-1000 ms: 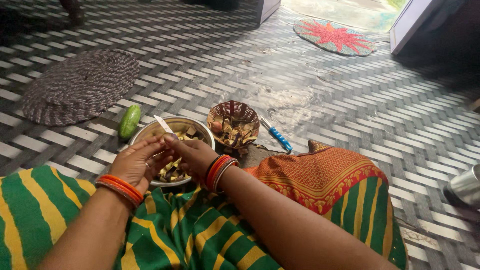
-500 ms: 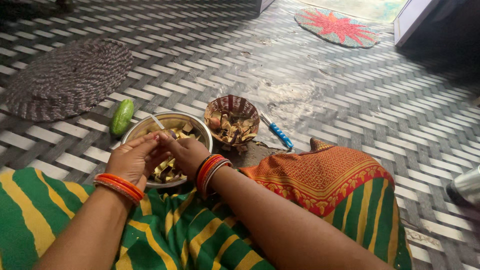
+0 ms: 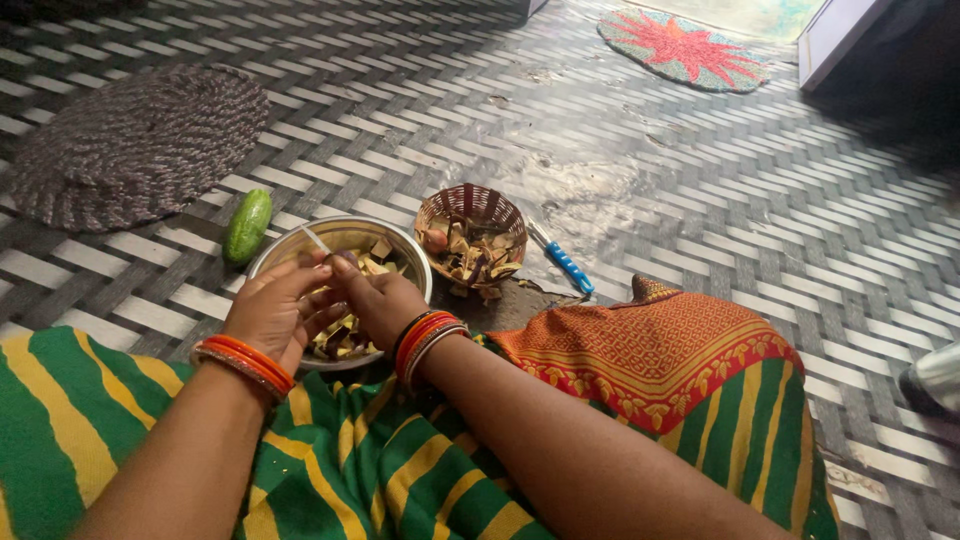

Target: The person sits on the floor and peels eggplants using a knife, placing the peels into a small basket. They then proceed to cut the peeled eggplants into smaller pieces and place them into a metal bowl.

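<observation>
Woven mat (image 3: 640, 200), steel bowl (image 3: 345, 235) under both hands, possibly gripping knife (image 3: 316, 240)

Both forearms reach forward from the lower edge and meet in front of the body. The left hand (image 3: 268, 315) is cupped, palm turned inward, its fingers curled. The right hand (image 3: 375, 298) presses against it, fingers bent and pinched together.

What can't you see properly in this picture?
- In the head view, what the left hand and right hand pinch over the steel bowl: the fingers cover it.
- The shiny thing at the right: cut off by the edge.
- The pieces in the small basket: too small to name.
</observation>
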